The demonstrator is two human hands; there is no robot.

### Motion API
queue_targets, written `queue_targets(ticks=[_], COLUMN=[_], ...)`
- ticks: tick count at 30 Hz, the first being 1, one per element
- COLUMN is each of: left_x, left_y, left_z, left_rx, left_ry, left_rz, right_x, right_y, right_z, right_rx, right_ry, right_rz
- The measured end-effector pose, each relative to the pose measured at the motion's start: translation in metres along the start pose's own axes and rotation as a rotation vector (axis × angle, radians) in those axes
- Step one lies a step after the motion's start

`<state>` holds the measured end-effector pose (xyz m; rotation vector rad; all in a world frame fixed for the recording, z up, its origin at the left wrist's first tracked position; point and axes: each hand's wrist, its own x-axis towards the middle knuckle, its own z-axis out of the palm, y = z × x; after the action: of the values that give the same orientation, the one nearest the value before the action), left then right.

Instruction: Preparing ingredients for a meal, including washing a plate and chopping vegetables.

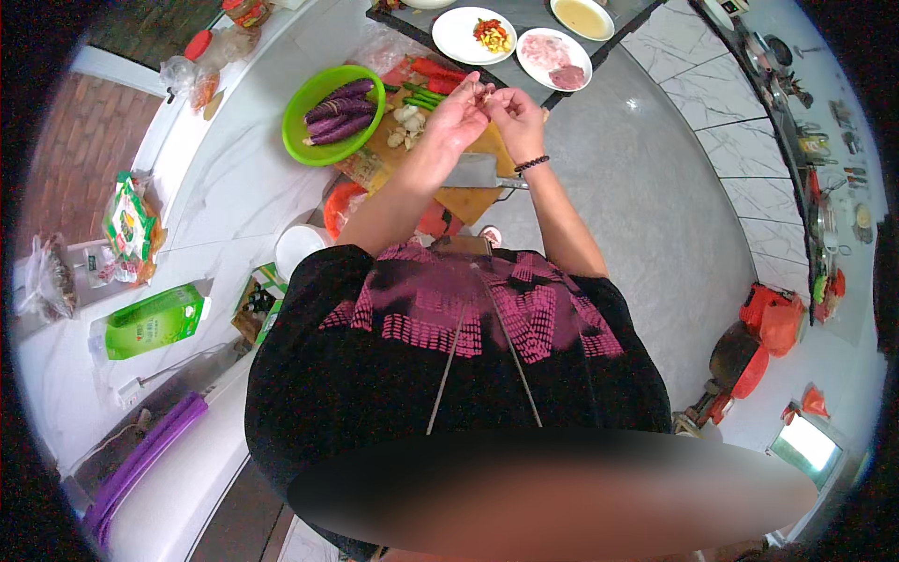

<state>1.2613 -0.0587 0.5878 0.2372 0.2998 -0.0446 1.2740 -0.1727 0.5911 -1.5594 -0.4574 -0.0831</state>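
My left hand (458, 116) and my right hand (517, 121) meet fingertip to fingertip above a wooden cutting board (484, 204). Pinched between them is a small piece, seemingly a garlic clove (486, 95), mostly hidden by the fingers. Below my hands a cleaver (469, 171) lies flat, its handle pointing right. Garlic bulbs and cloves (406, 128) are heaped on the board left of my left hand. Green peppers (423, 95) and red peppers (437, 73) lie behind, partly covered by that hand. Purple eggplants (340, 116) fill a green plastic basin (291, 126) at the left.
Beyond the board, a dark table (491, 72) carries a plate of chopped peppers (456, 41), a plate of raw meat (555, 81) and a dish of yellowish liquid (584, 20). A red bag (340, 204) and a white bucket (298, 247) stand nearer me, at the left.
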Motion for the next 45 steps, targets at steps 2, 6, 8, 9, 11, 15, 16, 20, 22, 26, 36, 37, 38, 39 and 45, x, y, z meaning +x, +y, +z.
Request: queue_targets(ticks=[2,6,8,9,11,15,16,20,22,26,36,37,38,39,45], left_x=[0.006,-0.004,0.002,0.000,-0.005,-0.011,-0.012,-0.016,-0.018,-0.008,-0.011,-0.012,-0.014,-0.016,-0.023], left_y=[0.004,-0.002,-0.001,-0.003,-0.007,-0.008,-0.007,-0.011,-0.013,-0.010,-0.022,-0.023,-0.024,-0.025,-0.024], left_z=[-0.012,-0.001,-0.009,-0.007,-0.004,0.004,0.004,0.008,0.008,-0.004,0.020,0.022,0.024,0.027,0.036], left_rx=[-0.072,0.057,0.144,0.144,0.345,0.390,0.402,0.508,0.502,0.380,0.376,0.409,0.442,0.444,0.723], left_ry=[-0.113,0.028,-0.066,-0.066,-0.096,-0.032,-0.061,-0.116,-0.104,-0.098,-0.073,-0.084,-0.095,-0.098,-0.157], left_rz=[-0.045,-0.031,-0.002,-0.007,0.054,0.079,0.050,0.063,0.065,0.033,0.065,0.082,0.100,0.097,0.132], right_x=[-0.001,-0.001,0.000,0.001,-0.001,-0.003,-0.003,-0.002,-0.001,0.000,-0.009,-0.010,-0.011,-0.011,-0.015], right_y=[-0.005,-0.025,-0.030,-0.030,-0.033,-0.035,-0.033,-0.023,-0.021,-0.024,-0.041,-0.041,-0.042,-0.042,-0.044], right_z=[0.000,-0.009,-0.011,-0.013,-0.014,-0.012,-0.012,-0.013,-0.014,-0.021,-0.034,-0.034,-0.034,-0.034,-0.033], right_rx=[0.106,0.472,0.566,0.658,0.600,0.340,0.340,0.197,0.116,-0.167,0.111,0.111,0.066,0.021,0.105], right_ry=[-0.004,0.055,0.002,-0.040,-0.037,-0.021,-0.020,0.054,0.084,-0.016,0.090,0.094,0.112,0.131,0.191], right_rz=[0.150,0.468,0.503,0.540,0.511,0.410,0.410,0.301,0.263,0.095,0.319,0.318,0.281,0.244,0.201])
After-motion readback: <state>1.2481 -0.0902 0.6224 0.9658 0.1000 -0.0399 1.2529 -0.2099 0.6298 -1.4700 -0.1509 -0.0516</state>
